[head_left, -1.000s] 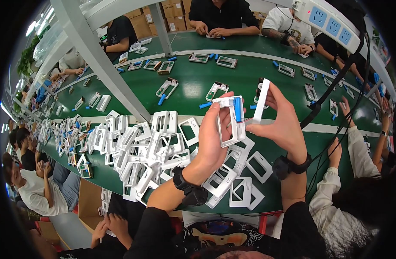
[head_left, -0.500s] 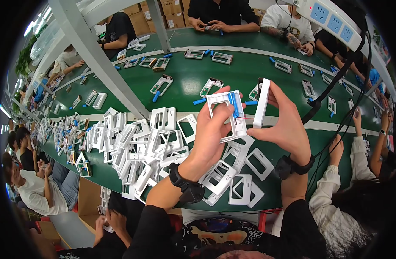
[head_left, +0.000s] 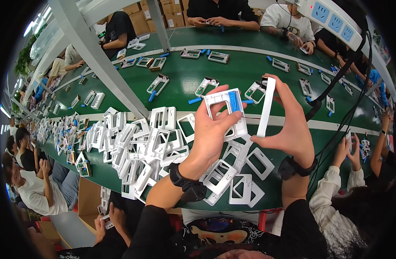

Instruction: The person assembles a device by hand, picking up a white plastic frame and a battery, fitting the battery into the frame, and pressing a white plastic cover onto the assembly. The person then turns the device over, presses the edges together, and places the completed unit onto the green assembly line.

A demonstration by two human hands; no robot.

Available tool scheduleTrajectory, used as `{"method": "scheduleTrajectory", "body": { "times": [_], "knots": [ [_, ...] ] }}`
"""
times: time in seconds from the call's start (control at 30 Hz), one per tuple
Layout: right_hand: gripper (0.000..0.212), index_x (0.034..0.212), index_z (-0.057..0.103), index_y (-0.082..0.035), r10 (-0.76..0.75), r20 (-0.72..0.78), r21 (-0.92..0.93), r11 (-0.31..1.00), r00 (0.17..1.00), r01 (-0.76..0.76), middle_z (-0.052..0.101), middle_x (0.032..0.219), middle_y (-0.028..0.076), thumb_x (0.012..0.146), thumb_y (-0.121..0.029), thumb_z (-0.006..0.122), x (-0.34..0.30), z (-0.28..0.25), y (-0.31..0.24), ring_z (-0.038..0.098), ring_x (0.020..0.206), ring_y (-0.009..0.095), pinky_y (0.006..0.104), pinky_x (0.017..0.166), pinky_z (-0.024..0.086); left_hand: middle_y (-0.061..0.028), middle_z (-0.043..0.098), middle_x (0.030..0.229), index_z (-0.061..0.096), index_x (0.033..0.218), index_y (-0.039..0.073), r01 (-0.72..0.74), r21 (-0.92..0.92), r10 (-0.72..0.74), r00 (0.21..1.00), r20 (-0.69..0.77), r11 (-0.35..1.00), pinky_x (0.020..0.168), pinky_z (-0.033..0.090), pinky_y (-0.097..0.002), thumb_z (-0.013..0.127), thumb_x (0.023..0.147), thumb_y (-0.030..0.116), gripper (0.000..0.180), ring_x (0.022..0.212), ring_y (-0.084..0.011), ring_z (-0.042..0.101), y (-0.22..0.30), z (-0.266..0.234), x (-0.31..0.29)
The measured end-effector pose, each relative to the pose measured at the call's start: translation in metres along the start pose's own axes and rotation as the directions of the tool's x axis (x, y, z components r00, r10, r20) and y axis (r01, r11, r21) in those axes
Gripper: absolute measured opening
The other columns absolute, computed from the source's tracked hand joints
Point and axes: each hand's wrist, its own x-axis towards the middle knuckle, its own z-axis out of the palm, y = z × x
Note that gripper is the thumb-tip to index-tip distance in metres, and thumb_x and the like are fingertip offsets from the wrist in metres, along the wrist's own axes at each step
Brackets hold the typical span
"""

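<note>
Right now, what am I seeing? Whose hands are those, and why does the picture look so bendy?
No robot here! You see a person's bare left hand and right hand. A wide fisheye camera worn on the head looks down at them, so straight edges look bent. The left hand grips a white frame with a blue part in it. The right hand pinches a white piece, seen edge-on. On the green table lies a pile of white frames, to the left. Other people are around it too.
</note>
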Motion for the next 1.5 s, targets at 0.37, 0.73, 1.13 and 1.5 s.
{"method": "scheduleTrajectory", "body": {
  "times": [0.37, 0.73, 1.13, 1.5],
  "knots": [
    [0.104, 0.14, 0.04, -0.001, -0.297, 0.06, -0.021, 0.954, 0.953, 0.298, 0.048, 0.138, 0.017, 0.05, -0.024, 0.087, 0.005, 0.008, 0.012, 0.047, 0.127, 0.034, 0.0412, 0.106, 0.038, -0.016, 0.059, 0.119, 0.04, 0.133, 0.0, -0.059, 0.041, 0.062, 0.995, -0.081, 0.997, 0.085, 0.057, -0.0333, 0.061, 0.078, -0.016, 0.061, 0.105, -0.0269, 0.066, 0.001, 0.002, 0.003],
    [0.102, 0.139, 0.042, 0.0, -0.297, 0.17, 0.062, 0.955, 0.94, 0.291, 0.047, 0.139, 0.017, 0.05, -0.022, 0.087, 0.007, 0.015, 0.012, 0.044, 0.13, 0.035, 0.0425, 0.107, 0.037, -0.0172, 0.058, 0.116, 0.038, 0.135, 0.001, -0.114, 0.165, 0.111, 0.993, 0.027, 0.98, 0.083, 0.057, -0.0308, 0.06, 0.076, -0.017, 0.065, 0.1, -0.0249, 0.067, 0.003, 0.003, 0.003],
    [0.104, 0.14, 0.041, -0.001, -0.298, 0.269, 0.077, 0.955, 0.916, 0.288, 0.047, 0.137, 0.017, 0.048, -0.019, 0.086, 0.006, 0.018, 0.006, 0.044, 0.13, 0.035, 0.0422, 0.107, 0.037, -0.016, 0.058, 0.118, 0.039, 0.133, 0.0, -0.068, 0.057, 0.069, 0.998, -0.011, 0.996, 0.084, 0.056, -0.0303, 0.061, 0.076, -0.016, 0.063, 0.106, -0.0226, 0.064, 0.013, -0.004, 0.004],
    [0.106, 0.14, 0.04, -0.003, -0.181, 0.229, -0.014, 0.982, 0.956, 0.189, 0.047, 0.137, 0.018, 0.047, -0.024, 0.086, 0.005, 0.025, -0.002, 0.048, 0.125, 0.036, 0.0411, 0.104, 0.039, -0.0141, 0.059, 0.116, 0.041, 0.131, 0.0, -0.024, 0.0, 0.024, 0.999, -0.021, 1.0, 0.085, 0.055, -0.0298, 0.061, 0.076, -0.016, 0.061, 0.105, -0.022, 0.065, 0.018, -0.006, 0.005]
  ]
}}
